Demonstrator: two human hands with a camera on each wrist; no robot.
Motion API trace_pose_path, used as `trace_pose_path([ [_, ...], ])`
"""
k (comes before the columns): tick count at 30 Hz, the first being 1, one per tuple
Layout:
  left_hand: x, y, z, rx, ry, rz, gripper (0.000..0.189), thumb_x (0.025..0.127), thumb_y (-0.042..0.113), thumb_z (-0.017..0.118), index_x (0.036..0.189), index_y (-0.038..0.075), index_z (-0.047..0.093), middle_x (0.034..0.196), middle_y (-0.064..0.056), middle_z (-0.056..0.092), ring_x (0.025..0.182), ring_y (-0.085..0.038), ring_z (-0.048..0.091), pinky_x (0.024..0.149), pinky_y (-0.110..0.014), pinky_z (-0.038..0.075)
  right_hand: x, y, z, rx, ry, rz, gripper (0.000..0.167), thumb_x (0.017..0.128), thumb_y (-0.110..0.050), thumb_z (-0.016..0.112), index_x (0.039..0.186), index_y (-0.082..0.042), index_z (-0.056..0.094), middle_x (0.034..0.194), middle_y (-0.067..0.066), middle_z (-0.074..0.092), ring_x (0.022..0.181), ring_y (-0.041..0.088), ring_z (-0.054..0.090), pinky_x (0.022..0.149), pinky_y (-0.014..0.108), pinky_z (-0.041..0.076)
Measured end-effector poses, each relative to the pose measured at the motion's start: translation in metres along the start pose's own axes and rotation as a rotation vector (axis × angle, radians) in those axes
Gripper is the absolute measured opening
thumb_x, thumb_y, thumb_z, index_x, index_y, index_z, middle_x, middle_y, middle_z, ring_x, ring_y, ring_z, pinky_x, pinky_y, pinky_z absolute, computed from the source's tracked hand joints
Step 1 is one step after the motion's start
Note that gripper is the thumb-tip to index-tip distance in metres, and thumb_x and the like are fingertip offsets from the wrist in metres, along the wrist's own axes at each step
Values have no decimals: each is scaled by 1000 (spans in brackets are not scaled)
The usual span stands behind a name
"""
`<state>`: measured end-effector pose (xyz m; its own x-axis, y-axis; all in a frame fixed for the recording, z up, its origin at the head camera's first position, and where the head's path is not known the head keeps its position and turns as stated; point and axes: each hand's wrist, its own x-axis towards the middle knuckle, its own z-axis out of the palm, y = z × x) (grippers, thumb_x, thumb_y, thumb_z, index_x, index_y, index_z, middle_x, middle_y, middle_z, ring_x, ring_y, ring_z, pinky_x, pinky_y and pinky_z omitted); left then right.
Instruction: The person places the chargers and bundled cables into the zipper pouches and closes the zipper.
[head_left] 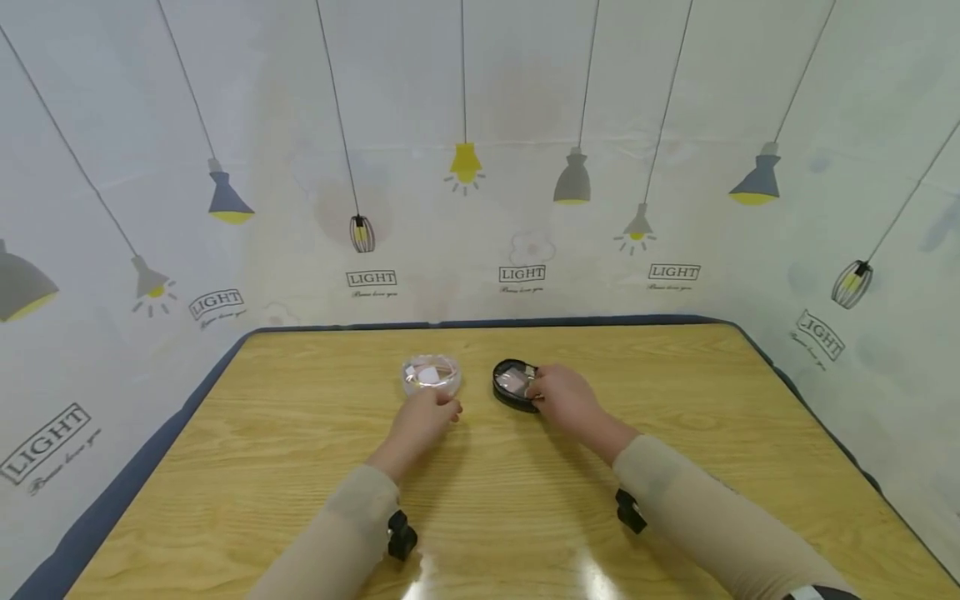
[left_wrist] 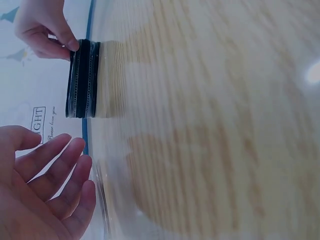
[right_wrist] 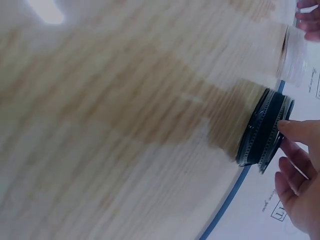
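A round black zip case (head_left: 504,394) with a see-through top lies on the table, a pale square piece visible inside. My right hand (head_left: 567,398) pinches its near right rim between thumb and fingers; in the right wrist view, the thumb presses the edge of the case (right_wrist: 265,130). To its left stands a round clear case (head_left: 408,384) holding white pieces. My left hand (head_left: 423,425) is just in front of that clear case, and its relaxed fingers (left_wrist: 57,182) hold nothing. Whether they touch the clear case cannot be told.
A wood-grain table (head_left: 480,517) with a shiny surface spreads under both arms. Behind and on both sides hangs a pale curtain (head_left: 450,100) printed with lamps, meeting the table at a dark blue edge (head_left: 315,327).
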<state>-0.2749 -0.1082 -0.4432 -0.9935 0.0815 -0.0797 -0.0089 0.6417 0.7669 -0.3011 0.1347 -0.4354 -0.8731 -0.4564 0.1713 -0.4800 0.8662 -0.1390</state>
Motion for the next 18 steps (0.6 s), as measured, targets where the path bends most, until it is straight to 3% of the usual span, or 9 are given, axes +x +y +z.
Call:
trace_pose_path([
  [10,-5,-6,-7,20,4,-1,22,96,23,57,96,7,73,86,1,68,72,-17,53,63,-31,43,9,9,4,48,-1,66,14,86,-7,74,98,-14,79,90,3,64,82,18,60,72,35,53],
  [18,-7,-14,-13,82,43,5,21,95,23,57,93,9,73,84,1,67,74,-17,54,67,-33,44,6,16,4,42,-1,107,13,86,-11,75,98,-14,79,90,2,63,81,18,60,72,36,54],
])
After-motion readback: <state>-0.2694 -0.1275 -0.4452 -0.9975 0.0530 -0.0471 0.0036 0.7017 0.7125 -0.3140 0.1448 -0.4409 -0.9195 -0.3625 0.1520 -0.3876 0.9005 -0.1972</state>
